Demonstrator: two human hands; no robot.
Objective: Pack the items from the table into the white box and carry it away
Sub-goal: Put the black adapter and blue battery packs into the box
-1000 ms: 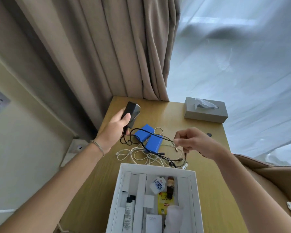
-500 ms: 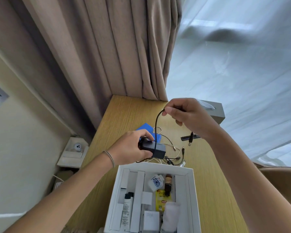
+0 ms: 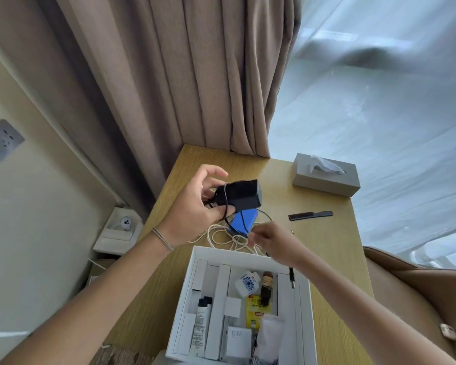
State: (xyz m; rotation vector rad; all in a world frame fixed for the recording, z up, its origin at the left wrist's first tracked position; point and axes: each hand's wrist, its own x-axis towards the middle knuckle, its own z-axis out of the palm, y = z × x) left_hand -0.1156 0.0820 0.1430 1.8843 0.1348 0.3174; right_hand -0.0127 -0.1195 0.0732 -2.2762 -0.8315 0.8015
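My left hand holds a black power adapter above the wooden table, with its thin black cord looped once round it. My right hand pinches that cord lower down; the plug end dangles over the white box. The box stands at the table's near edge and holds a tube, a small brown bottle, a yellow packet and a 120W charger box. Behind my hands lie a blue pack and a tangle of white cables.
A grey tissue box stands at the far right of the table, with a black comb in front of it. Curtains hang behind. A brown chair is on the right, a low shelf on the left.
My left hand has lifted the adapter up and away from the box. My right hand has dropped from high over the table to just above the box's far edge, drawing the cord round.
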